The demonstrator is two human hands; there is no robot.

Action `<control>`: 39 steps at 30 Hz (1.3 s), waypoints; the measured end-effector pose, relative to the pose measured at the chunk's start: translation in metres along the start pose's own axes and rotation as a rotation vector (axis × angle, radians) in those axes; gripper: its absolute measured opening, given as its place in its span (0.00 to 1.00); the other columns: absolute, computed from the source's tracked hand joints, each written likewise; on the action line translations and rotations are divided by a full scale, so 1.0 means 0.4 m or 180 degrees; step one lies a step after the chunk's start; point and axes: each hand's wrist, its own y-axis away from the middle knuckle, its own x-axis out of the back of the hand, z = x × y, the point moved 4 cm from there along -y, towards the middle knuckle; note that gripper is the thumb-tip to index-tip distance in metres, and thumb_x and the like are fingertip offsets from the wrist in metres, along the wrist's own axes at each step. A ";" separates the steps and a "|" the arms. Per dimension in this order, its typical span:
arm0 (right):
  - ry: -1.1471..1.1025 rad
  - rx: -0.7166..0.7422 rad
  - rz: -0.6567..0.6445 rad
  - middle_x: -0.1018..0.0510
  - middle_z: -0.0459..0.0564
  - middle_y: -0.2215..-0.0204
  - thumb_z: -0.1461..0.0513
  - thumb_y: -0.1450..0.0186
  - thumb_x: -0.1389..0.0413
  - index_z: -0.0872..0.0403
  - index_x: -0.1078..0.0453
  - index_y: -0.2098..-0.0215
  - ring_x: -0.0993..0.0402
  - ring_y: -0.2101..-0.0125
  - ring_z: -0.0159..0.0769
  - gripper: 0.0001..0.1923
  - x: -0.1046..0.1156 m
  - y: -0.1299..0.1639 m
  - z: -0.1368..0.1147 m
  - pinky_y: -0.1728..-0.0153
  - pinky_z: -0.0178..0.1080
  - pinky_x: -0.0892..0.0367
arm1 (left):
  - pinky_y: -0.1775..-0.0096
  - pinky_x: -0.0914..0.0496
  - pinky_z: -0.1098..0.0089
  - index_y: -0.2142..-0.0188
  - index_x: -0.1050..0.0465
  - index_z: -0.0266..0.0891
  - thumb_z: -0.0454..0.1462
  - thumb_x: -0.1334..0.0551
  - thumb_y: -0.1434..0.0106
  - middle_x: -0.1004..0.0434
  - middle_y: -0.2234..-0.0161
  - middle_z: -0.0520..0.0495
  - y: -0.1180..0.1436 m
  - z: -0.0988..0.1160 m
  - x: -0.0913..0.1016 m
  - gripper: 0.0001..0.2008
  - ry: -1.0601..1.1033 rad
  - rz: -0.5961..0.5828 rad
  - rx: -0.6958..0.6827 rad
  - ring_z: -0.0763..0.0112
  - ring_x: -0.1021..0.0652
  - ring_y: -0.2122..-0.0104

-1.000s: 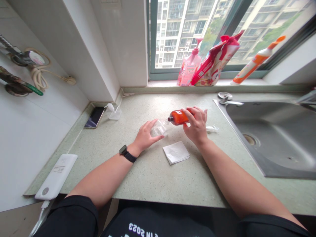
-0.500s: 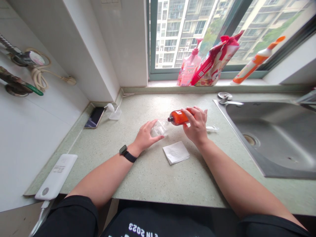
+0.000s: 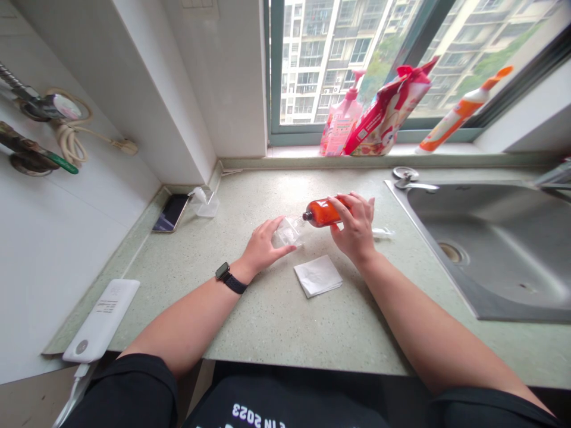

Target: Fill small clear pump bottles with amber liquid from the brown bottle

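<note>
Right hand point(image 3: 355, 230) grips the rear half of an orange-red bottle point(image 3: 323, 213), fingers over the top, thumb beneath. Left hand point(image 3: 263, 245) curls round a clear container point(image 3: 288, 233), fingertips on the far side, thumb on the near. Bottle lies close to level over the counter point(image 3: 250, 315), neck toward the container — a pouring posture, by my reading.

To do it well: tip by small degrees, mouth over the opening rather than short of it; a slow trickle is easier to stop than a rush. Brace the container without squeezing — it looks thin and light, apt to slide or buckle. Folded tissue point(image 3: 318, 276) lies just nearer the body, handy for drips.

Bottle: glossy, translucent, rounded shoulder, short dark neck, no cap seen on it. Fill level: cannot tell. Container: colourless, see-through; contents too faint to make out.
</note>
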 end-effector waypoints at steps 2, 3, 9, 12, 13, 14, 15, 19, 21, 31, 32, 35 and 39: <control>0.0004 0.0014 0.0012 0.27 0.52 0.39 0.72 0.38 0.41 0.34 0.40 0.27 0.36 0.32 0.58 0.46 0.001 0.000 0.000 0.28 0.76 0.54 | 0.38 0.27 0.46 0.29 0.36 0.45 0.57 0.28 0.34 0.23 0.39 0.38 0.000 0.000 0.000 0.42 0.0000 -0.0006 0.0008 0.48 0.21 0.41; 0.0008 0.0017 0.0010 0.27 0.52 0.39 0.72 0.38 0.41 0.34 0.40 0.27 0.35 0.32 0.58 0.46 0.001 0.000 0.000 0.28 0.77 0.54 | 0.38 0.27 0.46 0.29 0.36 0.45 0.57 0.28 0.35 0.23 0.39 0.38 -0.001 0.000 0.001 0.42 -0.0001 -0.0011 0.0008 0.48 0.21 0.41; 0.0028 0.0021 -0.0012 0.27 0.52 0.39 0.72 0.38 0.41 0.33 0.41 0.26 0.35 0.33 0.59 0.47 0.001 -0.001 0.000 0.28 0.77 0.53 | 0.38 0.27 0.46 0.29 0.36 0.44 0.57 0.27 0.35 0.23 0.39 0.37 0.000 0.001 0.001 0.42 -0.0018 -0.0012 0.0006 0.47 0.21 0.41; 0.0007 0.0010 -0.0006 0.27 0.52 0.39 0.72 0.38 0.42 0.33 0.41 0.26 0.35 0.32 0.59 0.47 0.002 -0.001 -0.001 0.28 0.77 0.54 | 0.38 0.27 0.46 0.29 0.36 0.45 0.56 0.27 0.35 0.23 0.39 0.38 0.000 -0.002 0.000 0.42 -0.0012 -0.0012 0.0015 0.48 0.21 0.41; 0.0007 0.0000 -0.0011 0.27 0.52 0.39 0.72 0.38 0.42 0.33 0.41 0.27 0.35 0.32 0.59 0.47 0.002 -0.001 -0.001 0.28 0.77 0.54 | 0.38 0.27 0.45 0.29 0.36 0.45 0.56 0.27 0.35 0.23 0.39 0.38 0.000 -0.003 -0.001 0.42 -0.0007 -0.0015 0.0017 0.48 0.21 0.41; 0.0010 -0.0011 -0.0019 0.27 0.52 0.39 0.72 0.38 0.42 0.33 0.41 0.27 0.35 0.32 0.59 0.47 0.002 -0.001 -0.001 0.28 0.77 0.54 | 0.38 0.27 0.45 0.29 0.36 0.45 0.56 0.27 0.35 0.23 0.39 0.38 0.000 -0.004 -0.001 0.42 -0.0005 -0.0018 0.0018 0.47 0.21 0.40; 0.0016 -0.0022 -0.0033 0.27 0.52 0.39 0.72 0.38 0.42 0.33 0.41 0.27 0.35 0.32 0.59 0.47 0.002 -0.001 -0.001 0.28 0.77 0.54 | 0.38 0.27 0.45 0.29 0.36 0.45 0.56 0.27 0.35 0.23 0.39 0.37 0.000 -0.005 -0.002 0.42 -0.0006 -0.0021 0.0020 0.47 0.21 0.40; 0.0043 -0.0054 -0.0083 0.27 0.52 0.39 0.72 0.39 0.42 0.33 0.42 0.26 0.35 0.32 0.59 0.47 0.001 -0.001 0.000 0.28 0.78 0.53 | 0.38 0.27 0.45 0.29 0.36 0.44 0.57 0.27 0.35 0.23 0.39 0.37 -0.001 -0.008 -0.003 0.42 -0.0018 -0.0020 0.0018 0.47 0.22 0.40; 0.0045 -0.0058 -0.0088 0.27 0.52 0.39 0.72 0.39 0.42 0.33 0.41 0.26 0.35 0.32 0.59 0.47 0.000 -0.001 0.001 0.28 0.77 0.54 | 0.38 0.27 0.45 0.29 0.36 0.45 0.58 0.28 0.35 0.23 0.38 0.37 0.000 -0.008 -0.003 0.42 -0.0024 -0.0013 0.0015 0.47 0.22 0.39; 0.0061 -0.0045 -0.0097 0.27 0.52 0.39 0.71 0.38 0.42 0.34 0.40 0.27 0.35 0.32 0.59 0.45 0.002 0.000 0.000 0.28 0.77 0.54 | 0.37 0.28 0.44 0.29 0.36 0.45 0.59 0.29 0.35 0.23 0.38 0.37 0.000 -0.005 -0.002 0.42 0.0015 -0.0022 0.0020 0.47 0.22 0.39; 0.0065 -0.0056 -0.0111 0.27 0.52 0.39 0.71 0.38 0.42 0.34 0.40 0.27 0.35 0.32 0.59 0.45 0.002 -0.001 0.000 0.28 0.77 0.54 | 0.37 0.28 0.44 0.29 0.36 0.45 0.59 0.28 0.35 0.23 0.38 0.37 0.000 -0.006 -0.002 0.42 0.0012 -0.0021 0.0025 0.47 0.22 0.39; 0.0051 -0.0067 -0.0129 0.27 0.52 0.39 0.71 0.38 0.42 0.34 0.41 0.27 0.35 0.32 0.60 0.46 0.002 -0.001 0.000 0.28 0.77 0.54 | 0.37 0.28 0.45 0.29 0.36 0.46 0.58 0.28 0.35 0.23 0.38 0.37 0.000 -0.006 -0.002 0.42 0.0007 -0.0023 0.0031 0.47 0.22 0.39; 0.0029 -0.0074 -0.0131 0.27 0.52 0.39 0.72 0.38 0.42 0.34 0.40 0.27 0.36 0.32 0.59 0.46 0.002 -0.001 -0.001 0.28 0.77 0.54 | 0.37 0.28 0.45 0.28 0.37 0.46 0.59 0.28 0.35 0.23 0.38 0.38 0.001 -0.005 -0.001 0.42 0.0017 -0.0027 0.0030 0.47 0.22 0.40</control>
